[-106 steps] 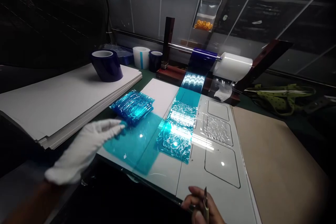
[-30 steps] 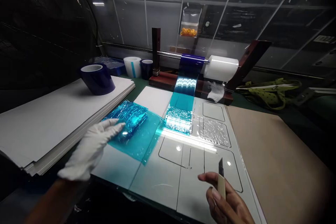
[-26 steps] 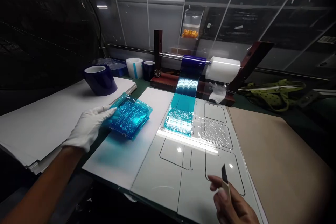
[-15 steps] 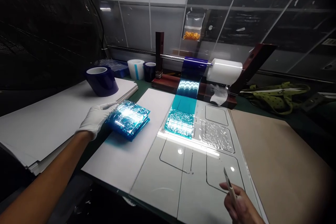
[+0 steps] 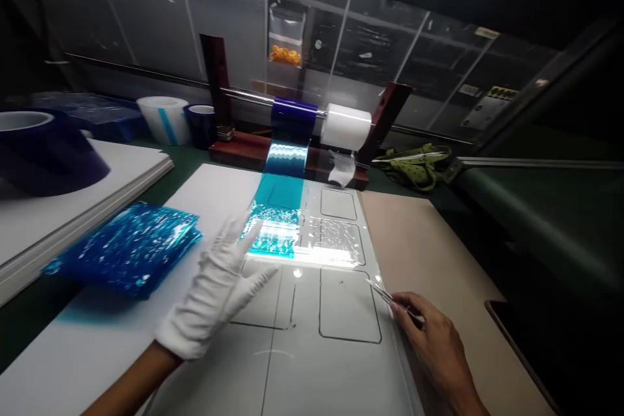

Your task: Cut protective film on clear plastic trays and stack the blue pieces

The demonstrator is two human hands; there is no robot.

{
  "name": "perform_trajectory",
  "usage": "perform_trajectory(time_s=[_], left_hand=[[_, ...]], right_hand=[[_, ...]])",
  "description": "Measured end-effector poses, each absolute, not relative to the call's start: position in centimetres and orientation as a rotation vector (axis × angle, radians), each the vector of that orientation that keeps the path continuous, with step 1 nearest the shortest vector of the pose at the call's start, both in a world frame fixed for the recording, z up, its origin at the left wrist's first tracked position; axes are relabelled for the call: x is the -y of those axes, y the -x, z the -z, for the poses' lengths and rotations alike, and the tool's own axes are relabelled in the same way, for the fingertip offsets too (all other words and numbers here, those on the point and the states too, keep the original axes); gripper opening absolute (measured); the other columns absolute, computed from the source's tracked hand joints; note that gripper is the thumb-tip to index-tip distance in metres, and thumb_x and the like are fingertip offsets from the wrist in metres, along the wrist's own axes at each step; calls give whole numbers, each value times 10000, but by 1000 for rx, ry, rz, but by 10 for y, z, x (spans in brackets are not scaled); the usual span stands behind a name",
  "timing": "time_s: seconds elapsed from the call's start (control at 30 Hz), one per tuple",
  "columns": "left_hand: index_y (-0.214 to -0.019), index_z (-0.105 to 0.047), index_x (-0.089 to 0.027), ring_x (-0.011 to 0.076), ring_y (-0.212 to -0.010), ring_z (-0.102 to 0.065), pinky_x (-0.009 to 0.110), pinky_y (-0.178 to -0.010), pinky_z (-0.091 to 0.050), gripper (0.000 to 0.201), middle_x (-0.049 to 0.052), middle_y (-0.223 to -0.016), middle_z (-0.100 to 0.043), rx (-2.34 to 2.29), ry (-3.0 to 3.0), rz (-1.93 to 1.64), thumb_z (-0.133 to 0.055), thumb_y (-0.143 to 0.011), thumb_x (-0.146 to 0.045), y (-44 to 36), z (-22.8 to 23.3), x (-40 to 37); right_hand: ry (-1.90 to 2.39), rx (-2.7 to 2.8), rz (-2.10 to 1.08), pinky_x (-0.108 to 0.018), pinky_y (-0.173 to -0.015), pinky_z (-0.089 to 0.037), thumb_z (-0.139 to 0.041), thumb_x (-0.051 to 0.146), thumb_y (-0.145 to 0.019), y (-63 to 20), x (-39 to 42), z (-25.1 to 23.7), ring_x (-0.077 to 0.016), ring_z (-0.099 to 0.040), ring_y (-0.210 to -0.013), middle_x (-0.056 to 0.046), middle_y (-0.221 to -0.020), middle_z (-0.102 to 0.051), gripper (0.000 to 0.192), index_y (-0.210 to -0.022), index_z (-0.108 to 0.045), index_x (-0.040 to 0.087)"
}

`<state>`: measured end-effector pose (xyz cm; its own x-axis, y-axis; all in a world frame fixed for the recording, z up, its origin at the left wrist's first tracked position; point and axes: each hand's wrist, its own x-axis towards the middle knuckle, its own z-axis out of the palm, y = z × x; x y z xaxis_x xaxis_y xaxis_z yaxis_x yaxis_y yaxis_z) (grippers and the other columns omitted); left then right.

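Note:
My left hand [image 5: 219, 286], in a white glove, hovers with spread fingers over the glass board [image 5: 297, 370], close to the blue film strip [image 5: 277, 198]. That strip runs down from a blue film roll [image 5: 294, 110] and lies crinkled at its near end. A stack of shiny blue film pieces [image 5: 141, 247] rests on the white paper left of this hand. My bare right hand [image 5: 429, 338] grips a slim craft knife [image 5: 387, 297], its blade pointing up and left near a drawn rounded rectangle. Right of the strip lies a clear crinkled film piece [image 5: 334, 242].
A dark wooden stand [image 5: 244, 149] carries the blue roll and a white roll [image 5: 347, 127] on a metal rod. Large tape rolls [image 5: 53, 153] stand at left on stacked white sheets. Brown board [image 5: 419, 234] lies at right, with a phone-like dark object [image 5: 517, 338] at its edge.
My left hand has let go of the blue film stack and moved right toward the strip, fingers spreading. My right hand with the knife has shifted up on the board. The view has turned right.

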<state>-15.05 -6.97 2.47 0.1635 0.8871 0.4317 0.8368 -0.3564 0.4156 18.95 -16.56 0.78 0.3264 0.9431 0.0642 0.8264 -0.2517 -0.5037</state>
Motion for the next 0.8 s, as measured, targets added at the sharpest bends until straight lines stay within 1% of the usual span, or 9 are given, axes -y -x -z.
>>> perform_trajectory(time_s=[0.1, 0.2, 0.27, 0.37, 0.47, 0.6, 0.67, 0.73, 0.8], left_hand=[[-1450, -298, -249, 332, -1428, -214, 548, -1147, -234, 799, 120, -1530, -296, -1395, -2558, -706, -531, -800, -649, 91, -7, 55], [-1407, -361, -168, 366, -1388, -275, 554, -1121, -268, 890, 182, -1476, -359, -1184, -2634, -531, -574, -728, -702, 44, -4, 33], [-1344, -435, -174, 360, -1334, -357, 522, -1093, -322, 896, 171, -1413, -435, -1109, -2657, -492, -621, -662, -726, 22, -3, 20], [-1327, -439, -193, 348, -1270, -423, 492, -1041, -383, 923, 150, -1349, -484, -1057, -2677, -450, -631, -620, -755, 3, 2, 9], [-1307, -438, -206, 347, -1247, -423, 509, -1047, -357, 916, 131, -1304, -502, -1060, -2700, -436, -620, -611, -772, 0, 4, 5], [-1161, -513, -212, 336, -1096, -483, 578, -1071, -263, 789, 89, -1142, -556, -1106, -2728, -427, -615, -614, -771, 4, 2, 6], [-1191, -490, -218, 340, -1097, -470, 587, -1076, -240, 802, 85, -1158, -548, -1116, -2737, -425, -613, -620, -767, 6, 1, 6], [-1235, -456, -225, 336, -1115, -460, 562, -1069, -268, 824, 84, -1195, -535, -1110, -2746, -424, -626, -625, -753, 6, 1, 6], [-1216, -463, -226, 316, -1096, -478, 526, -1036, -325, 790, 77, -1171, -545, -1100, -2758, -423, -635, -636, -736, 5, 2, 6]], right_hand=[[2237, 1628, -221, -310, -644, -490, -474, 400, -895, -198, 150, -12, -231, -686, -825, -22, -927, -732, 258, -881, -687, 256], [2255, 1709, -173, -309, -627, -465, -453, 340, -913, -199, 134, -12, -230, -685, -814, -23, -919, -729, 244, -884, -677, 250], [2251, 1729, -181, -303, -624, -451, -458, 304, -914, -198, 125, -11, -225, -685, -815, -13, -912, -725, 226, -884, -675, 252], [2245, 1733, -214, -293, -623, -437, -477, 260, -905, -197, 116, -8, -212, -683, -809, 3, -911, -717, 202, -884, -678, 253], [2236, 1728, -246, -294, -639, -431, -477, 252, -909, -201, 114, -8, -208, -678, -822, 7, -929, -713, 201, -897, -677, 251], [2256, 1679, -282, -308, -630, -411, -460, 304, -927, -210, 115, -11, -224, -665, -824, -10, -955, -708, 222, -926, -675, 248], [2260, 1668, -324, -315, -626, -396, -466, 304, -921, -212, 112, -13, -237, -658, -820, -18, -942, -707, 218, -915, -676, 248], [2238, 1674, -375, -318, -631, -391, -487, 281, -902, -211, 108, -13, -241, -653, -817, -16, -925, -707, 195, -886, -680, 250], [2197, 1680, -427, -318, -643, -398, -511, 263, -880, -209, 105, -12, -235, -652, -820, -8, -912, -710, 174, -858, -683, 252]])
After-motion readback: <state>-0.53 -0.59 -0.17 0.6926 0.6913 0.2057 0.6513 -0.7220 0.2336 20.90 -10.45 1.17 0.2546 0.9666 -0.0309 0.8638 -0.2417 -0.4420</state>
